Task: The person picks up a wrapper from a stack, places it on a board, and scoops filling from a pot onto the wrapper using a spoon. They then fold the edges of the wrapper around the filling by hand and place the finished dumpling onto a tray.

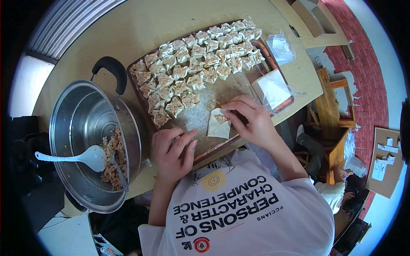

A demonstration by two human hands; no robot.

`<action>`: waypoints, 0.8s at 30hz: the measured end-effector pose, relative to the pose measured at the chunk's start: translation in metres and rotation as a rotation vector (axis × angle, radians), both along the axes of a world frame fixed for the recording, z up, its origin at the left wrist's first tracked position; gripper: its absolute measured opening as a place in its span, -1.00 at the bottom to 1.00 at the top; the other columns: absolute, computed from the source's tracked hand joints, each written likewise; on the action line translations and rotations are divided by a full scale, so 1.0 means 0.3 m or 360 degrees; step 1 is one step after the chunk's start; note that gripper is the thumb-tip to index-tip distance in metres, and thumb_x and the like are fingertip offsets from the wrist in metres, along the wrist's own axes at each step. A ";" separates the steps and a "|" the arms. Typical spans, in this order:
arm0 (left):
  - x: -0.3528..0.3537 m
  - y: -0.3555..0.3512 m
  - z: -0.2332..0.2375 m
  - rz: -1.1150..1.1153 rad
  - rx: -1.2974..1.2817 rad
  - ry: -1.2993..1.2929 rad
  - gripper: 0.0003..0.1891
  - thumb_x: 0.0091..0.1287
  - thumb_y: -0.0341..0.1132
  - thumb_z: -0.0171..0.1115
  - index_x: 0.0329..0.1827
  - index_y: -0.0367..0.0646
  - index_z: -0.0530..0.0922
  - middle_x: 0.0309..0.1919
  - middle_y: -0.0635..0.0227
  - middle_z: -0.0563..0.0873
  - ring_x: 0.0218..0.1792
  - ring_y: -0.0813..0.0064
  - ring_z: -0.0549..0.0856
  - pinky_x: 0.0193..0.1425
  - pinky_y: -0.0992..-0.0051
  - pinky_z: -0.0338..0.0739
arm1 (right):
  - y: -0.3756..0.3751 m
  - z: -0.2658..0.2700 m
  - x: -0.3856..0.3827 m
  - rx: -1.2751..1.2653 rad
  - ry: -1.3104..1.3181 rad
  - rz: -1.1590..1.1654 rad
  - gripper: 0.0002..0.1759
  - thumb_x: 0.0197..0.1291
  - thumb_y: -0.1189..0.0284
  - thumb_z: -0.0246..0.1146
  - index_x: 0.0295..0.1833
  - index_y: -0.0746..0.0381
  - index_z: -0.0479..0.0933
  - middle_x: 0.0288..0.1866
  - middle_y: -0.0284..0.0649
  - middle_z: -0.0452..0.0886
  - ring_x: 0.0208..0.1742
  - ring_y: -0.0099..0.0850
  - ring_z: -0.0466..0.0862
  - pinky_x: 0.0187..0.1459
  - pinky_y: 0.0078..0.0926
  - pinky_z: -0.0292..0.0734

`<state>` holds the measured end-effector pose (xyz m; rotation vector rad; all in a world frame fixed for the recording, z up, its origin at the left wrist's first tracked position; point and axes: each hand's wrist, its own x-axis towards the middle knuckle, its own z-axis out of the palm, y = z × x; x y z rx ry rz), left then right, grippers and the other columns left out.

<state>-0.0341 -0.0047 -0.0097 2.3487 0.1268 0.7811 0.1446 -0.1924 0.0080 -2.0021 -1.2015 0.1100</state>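
We count one tray [206, 100] on one desk [149, 25], with roughly forty open-topped dumplings [196, 65] packed across its far side, too close together for an exact tally. One single wrapper [218, 128] lies near the tray's near edge, partly folded, a little filling showing at its top. There our right hand [252, 119] works, its thumb and forefinger nearly together and touching the wrapper's upper right edge; we cannot tell whether they grip it. Our left hand [168, 155] is beside the wrapper at the tray's near side, its fingers loosely spread, holding nothing. At left, one steel pot [77, 111] contains one mound of filling [117, 143], one white ladle [92, 158] and one metal spoon [121, 173]. One stack of wrappers [275, 87] sits at the tray's right end, one clear plastic bag [280, 49] just beyond. One other person [333, 194] appears in the background.
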 end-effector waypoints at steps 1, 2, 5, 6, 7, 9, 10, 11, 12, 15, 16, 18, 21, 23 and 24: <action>0.000 0.001 0.000 -0.0007 -0.0001 0.0009 -0.67 0.18 -0.43 0.45 0.04 -0.02 0.79 -0.17 0.39 0.62 -0.18 0.32 0.63 0.03 0.27 0.47 | -0.001 -0.006 -0.001 0.0017 0.0003 -0.0021 -0.81 0.19 0.59 0.43 -0.06 0.23 0.71 -0.08 -0.16 0.71 -0.07 -0.11 0.73 -0.06 -0.21 0.66; 0.000 0.001 0.000 -0.0013 -0.0002 0.0019 -0.67 0.18 -0.43 0.45 0.04 -0.01 0.79 -0.17 0.39 0.62 -0.18 0.32 0.63 0.03 0.27 0.47 | -0.002 -0.009 -0.002 0.0033 0.0007 -0.0041 -0.81 0.18 0.57 0.44 -0.07 0.23 0.71 -0.08 -0.16 0.71 -0.08 -0.12 0.73 -0.07 -0.21 0.66; -0.001 0.002 0.003 -0.0019 0.0002 0.0026 -0.67 0.18 -0.43 0.44 0.04 -0.02 0.79 -0.17 0.38 0.62 -0.17 0.32 0.63 0.03 0.26 0.47 | -0.010 -0.004 -0.007 -0.0011 -0.0105 0.0009 -0.82 0.18 0.55 0.44 -0.09 0.20 0.71 -0.07 -0.18 0.70 -0.07 -0.15 0.72 -0.06 -0.23 0.63; 0.000 0.002 0.003 -0.0019 0.0002 0.0026 -0.67 0.18 -0.43 0.44 0.04 -0.02 0.79 -0.17 0.38 0.62 -0.17 0.32 0.63 0.03 0.26 0.47 | -0.011 -0.005 -0.009 -0.0011 -0.0104 0.0009 -0.82 0.18 0.55 0.44 -0.09 0.20 0.71 -0.07 -0.18 0.70 -0.07 -0.15 0.72 -0.06 -0.23 0.63; 0.001 0.001 0.002 -0.0019 -0.0009 0.0016 -0.67 0.18 -0.43 0.44 0.04 -0.02 0.79 -0.17 0.38 0.62 -0.18 0.32 0.63 0.02 0.27 0.47 | -0.011 -0.007 -0.012 -0.0009 -0.0173 0.0014 -0.82 0.18 0.55 0.44 -0.09 0.19 0.71 -0.07 -0.20 0.70 -0.07 -0.17 0.71 -0.06 -0.23 0.62; 0.002 -0.001 0.001 -0.0019 -0.0022 0.0008 -0.67 0.18 -0.43 0.44 0.04 -0.02 0.79 -0.17 0.38 0.62 -0.18 0.33 0.63 0.02 0.27 0.47 | -0.011 -0.015 -0.019 -0.0010 -0.0240 0.0018 -0.82 0.17 0.55 0.44 -0.10 0.19 0.71 -0.07 -0.21 0.70 -0.07 -0.18 0.71 -0.05 -0.24 0.61; 0.002 -0.001 0.001 -0.0014 -0.0015 0.0003 -0.68 0.19 -0.43 0.44 0.04 -0.02 0.79 -0.17 0.38 0.62 -0.18 0.33 0.63 0.02 0.27 0.46 | -0.009 -0.022 -0.023 0.0005 -0.0196 -0.0017 -0.81 0.17 0.55 0.44 -0.09 0.19 0.70 -0.06 -0.22 0.69 -0.07 -0.19 0.71 -0.06 -0.25 0.61; 0.002 -0.001 0.002 -0.0007 -0.0006 -0.0002 -0.68 0.19 -0.42 0.44 0.03 -0.03 0.79 -0.17 0.39 0.62 -0.18 0.33 0.62 0.01 0.27 0.46 | -0.007 -0.026 -0.024 0.0022 -0.0153 -0.0051 -0.81 0.16 0.55 0.44 -0.09 0.19 0.70 -0.06 -0.23 0.69 -0.07 -0.19 0.70 -0.06 -0.25 0.60; 0.002 -0.001 0.003 -0.0005 -0.0006 -0.0001 -0.68 0.19 -0.42 0.44 0.03 -0.03 0.79 -0.17 0.39 0.62 -0.18 0.33 0.62 0.01 0.27 0.46 | -0.007 -0.025 -0.025 0.0022 -0.0153 -0.0049 -0.81 0.16 0.55 0.44 -0.09 0.19 0.70 -0.06 -0.23 0.69 -0.07 -0.19 0.70 -0.06 -0.25 0.60; 0.003 -0.001 0.005 -0.0006 -0.0011 0.0011 -0.68 0.19 -0.42 0.44 0.03 -0.02 0.80 -0.17 0.39 0.62 -0.19 0.34 0.62 0.01 0.27 0.46 | -0.011 -0.021 -0.026 0.0003 -0.0185 -0.0035 -0.80 0.15 0.54 0.44 -0.08 0.17 0.70 -0.05 -0.24 0.69 -0.06 -0.20 0.69 -0.07 -0.25 0.59; 0.003 -0.001 0.004 -0.0005 -0.0011 0.0015 -0.68 0.19 -0.43 0.44 0.03 -0.02 0.80 -0.18 0.39 0.62 -0.20 0.34 0.62 0.01 0.28 0.46 | -0.012 -0.021 -0.029 0.0025 -0.0230 -0.0008 -0.80 0.15 0.54 0.44 -0.09 0.17 0.70 -0.05 -0.26 0.68 -0.06 -0.21 0.69 -0.08 -0.25 0.59; 0.003 -0.001 0.003 -0.0001 -0.0012 0.0021 -0.68 0.18 -0.43 0.44 0.02 -0.02 0.80 -0.18 0.40 0.62 -0.21 0.34 0.61 0.00 0.28 0.46 | -0.014 -0.020 -0.036 0.0047 -0.0273 0.0023 -0.80 0.14 0.54 0.45 -0.09 0.16 0.71 -0.05 -0.27 0.67 -0.06 -0.21 0.68 -0.08 -0.26 0.58; 0.004 0.001 0.001 0.0000 0.0004 -0.0009 -0.68 0.18 -0.43 0.44 0.02 -0.02 0.80 -0.18 0.40 0.62 -0.22 0.34 0.61 0.00 0.28 0.46 | -0.016 -0.015 -0.049 0.0032 -0.0290 0.0045 -0.80 0.12 0.54 0.45 -0.11 0.15 0.71 -0.05 -0.30 0.67 -0.05 -0.24 0.67 -0.09 -0.27 0.56; 0.003 0.001 0.001 0.0001 0.0008 -0.0009 -0.68 0.18 -0.43 0.44 0.02 -0.02 0.80 -0.18 0.41 0.62 -0.22 0.34 0.60 0.00 0.28 0.46 | -0.015 -0.005 -0.054 0.0012 -0.0273 0.0045 -0.77 0.07 0.62 0.48 -0.12 0.21 0.75 -0.09 -0.25 0.68 -0.05 -0.21 0.68 -0.03 -0.29 0.59; 0.003 0.000 0.002 0.0001 0.0008 -0.0010 -0.68 0.18 -0.43 0.44 0.02 -0.02 0.80 -0.18 0.41 0.62 -0.22 0.34 0.60 0.00 0.28 0.46 | -0.016 -0.005 -0.054 0.0012 -0.0273 0.0045 -0.77 0.07 0.62 0.48 -0.12 0.21 0.75 -0.09 -0.25 0.68 -0.05 -0.21 0.68 -0.03 -0.29 0.59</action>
